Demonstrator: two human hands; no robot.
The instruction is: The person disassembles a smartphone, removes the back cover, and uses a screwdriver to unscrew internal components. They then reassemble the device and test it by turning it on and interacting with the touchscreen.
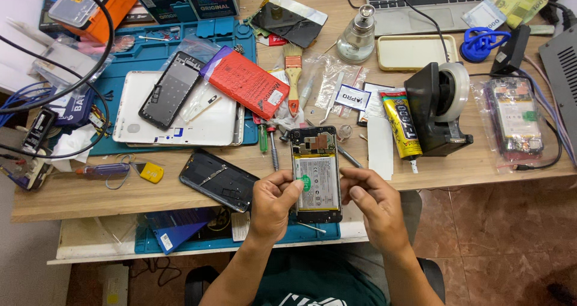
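Nearest the body, the left hand (pixel 273 201) grips the left edge of the opened black smartphone with its back cover off and pale battery showing (pixel 316 174), thumb pressed near a green sticker on the battery; the phone sits at the front edge of the wooden workbench (pixel 90 192), between both hands. The right hand (pixel 375 204) is loosely curled beside the phone's right edge, fingertips pinched together; I cannot tell whether they hold anything small. Working here would go best with the left hand bracing the frame, not the battery, and any prying kept shallow and away from the exposed board at the top. Just left lies a dark removed back cover (pixel 219 180); a red-handled screwdriver (pixel 271 147) lies just beyond. Farther out are a yellow tube of adhesive (pixel 401 126), a black tape dispenser with a white roll (pixel 442 105), a wooden-handled brush (pixel 293 75) and a red flat battery pack (pixel 243 81). Farthest back stands a clear glass solvent bottle (pixel 357 39).
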